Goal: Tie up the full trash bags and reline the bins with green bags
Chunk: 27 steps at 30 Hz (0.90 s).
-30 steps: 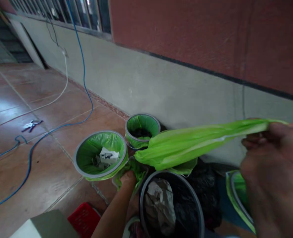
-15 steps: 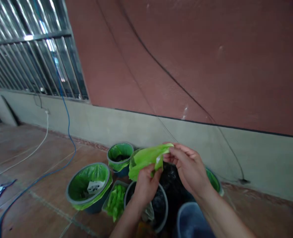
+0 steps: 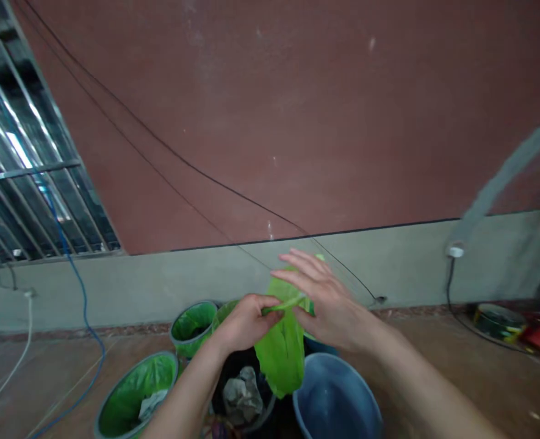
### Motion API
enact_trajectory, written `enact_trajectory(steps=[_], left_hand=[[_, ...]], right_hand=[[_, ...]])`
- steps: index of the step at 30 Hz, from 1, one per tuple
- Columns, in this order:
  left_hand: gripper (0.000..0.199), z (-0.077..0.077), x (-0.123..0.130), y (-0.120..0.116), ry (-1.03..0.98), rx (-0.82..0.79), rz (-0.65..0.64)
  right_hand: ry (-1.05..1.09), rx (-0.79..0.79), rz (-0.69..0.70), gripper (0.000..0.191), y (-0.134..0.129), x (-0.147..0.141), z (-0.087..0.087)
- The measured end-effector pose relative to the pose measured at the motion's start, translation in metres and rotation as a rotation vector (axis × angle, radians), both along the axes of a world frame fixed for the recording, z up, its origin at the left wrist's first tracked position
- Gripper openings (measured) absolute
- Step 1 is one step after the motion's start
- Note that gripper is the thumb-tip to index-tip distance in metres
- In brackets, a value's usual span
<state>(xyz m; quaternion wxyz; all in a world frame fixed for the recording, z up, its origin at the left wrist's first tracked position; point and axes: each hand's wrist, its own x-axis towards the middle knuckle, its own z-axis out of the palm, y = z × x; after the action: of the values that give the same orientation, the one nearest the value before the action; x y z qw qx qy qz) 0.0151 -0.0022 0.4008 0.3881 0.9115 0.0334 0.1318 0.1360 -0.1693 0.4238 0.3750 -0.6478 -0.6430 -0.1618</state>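
A bright green plastic bag (image 3: pixel 282 353) hangs between my hands in the lower middle of the head view. My left hand (image 3: pixel 251 320) pinches its upper edge between thumb and fingers. My right hand (image 3: pixel 324 302) is raised at the bag's right side with its fingers spread, the thumb close to the bag's edge. Below and to the right stands a blue-grey bin (image 3: pixel 338 396) without a liner. A dark bin (image 3: pixel 265 421) with crumpled pale plastic (image 3: pixel 243 393) inside is below my left hand.
Two green-lined bins stand at the left, one nearer (image 3: pixel 135 396) and one by the wall (image 3: pixel 194 326). A blue cable (image 3: pixel 86 299) runs down the left. At right, a black cord (image 3: pixel 450 299) leads past a round green object (image 3: pixel 499 322).
The view has swung right and shows more floor and wall there. The green bag now hangs downward instead of lying sideways. My right hand's fingers have opened from their pinch.
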Motion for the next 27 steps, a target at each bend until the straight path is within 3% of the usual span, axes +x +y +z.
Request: enact_trajectory(steps=[3, 6, 8, 11, 14, 19, 24, 27], left_hand=[[0.029, 0.008, 0.006, -0.020, -0.038, 0.123, 0.020], [0.032, 0.001, 0.009, -0.026, -0.038, 0.129, 0.087], [0.031, -0.010, 0.010, -0.023, -0.030, 0.095, 0.128], [0.027, -0.038, 0.012, -0.011, -0.008, -0.022, 0.177], [0.021, -0.076, 0.012, 0.005, 0.016, -0.104, 0.236], [0.015, -0.138, 0.004, 0.018, 0.041, -0.014, 0.485], [0.018, -0.174, -0.010, 0.021, 0.191, 0.124, 0.755], [0.019, -0.189, -0.017, 0.028, 0.254, 0.105, 0.856]], right_hand=[[-0.136, -0.248, -0.035, 0.048, -0.007, 0.002, 0.004], [-0.103, -0.400, -0.195, 0.025, -0.016, 0.015, -0.018], [-0.048, -0.418, -0.310, 0.021, -0.024, 0.024, -0.034], [0.036, -0.403, -0.440, 0.022, -0.037, 0.034, -0.051], [0.079, -0.434, -0.524, 0.023, -0.047, 0.041, -0.059], [0.101, -0.497, -0.652, 0.031, -0.054, 0.056, -0.075], [0.097, -0.557, -0.792, 0.035, -0.059, 0.074, -0.100], [0.114, -0.607, -0.844, 0.034, -0.068, 0.085, -0.114]])
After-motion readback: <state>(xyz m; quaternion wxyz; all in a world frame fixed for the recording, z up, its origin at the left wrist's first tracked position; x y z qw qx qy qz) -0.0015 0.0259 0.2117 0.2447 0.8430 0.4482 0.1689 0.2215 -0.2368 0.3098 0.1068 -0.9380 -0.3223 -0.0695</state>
